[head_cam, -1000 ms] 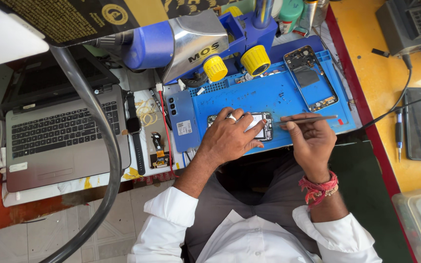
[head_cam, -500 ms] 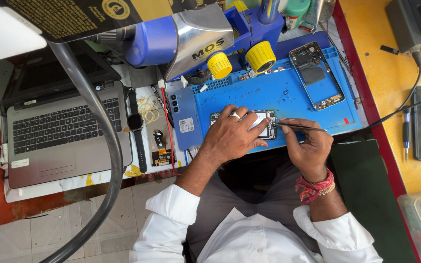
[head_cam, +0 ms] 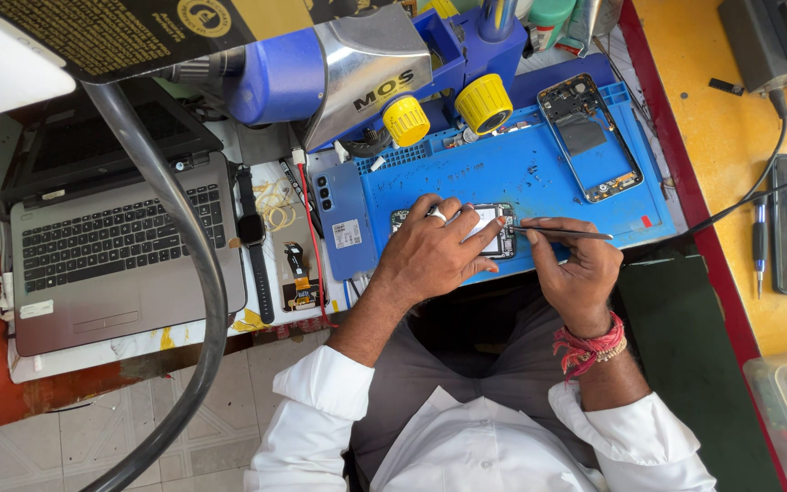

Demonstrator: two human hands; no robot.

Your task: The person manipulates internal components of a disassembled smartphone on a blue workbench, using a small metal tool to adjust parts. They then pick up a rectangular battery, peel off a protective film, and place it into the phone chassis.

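The person is sitting at the near edge of the table, white sleeves rolled back. The left hand (head_cam: pixel 430 255) is lying flat over an opened smartphone (head_cam: pixel 489 228), fingers spread and pressing down on it to steady it, not curled around anything. The right hand (head_cam: pixel 576 273), with red thread bands at the wrist, is closed in a pinch on thin metal tweezers (head_cam: pixel 562 233), whose tip is touching the phone's right end. The phone is resting at the near edge of a blue repair mat (head_cam: pixel 521 169). Toward the mat's far right corner a bare phone frame (head_cam: pixel 591 137) is lying tilted. Just beside the mat's left edge a blue phone back cover (head_cam: pixel 339 223) is lying, and further left a smartwatch (head_cam: pixel 251 232) and a grey laptop (head_cam: pixel 111 251). At the far edge a microscope with yellow knobs (head_cam: pixel 357 77) is hanging over the mat.
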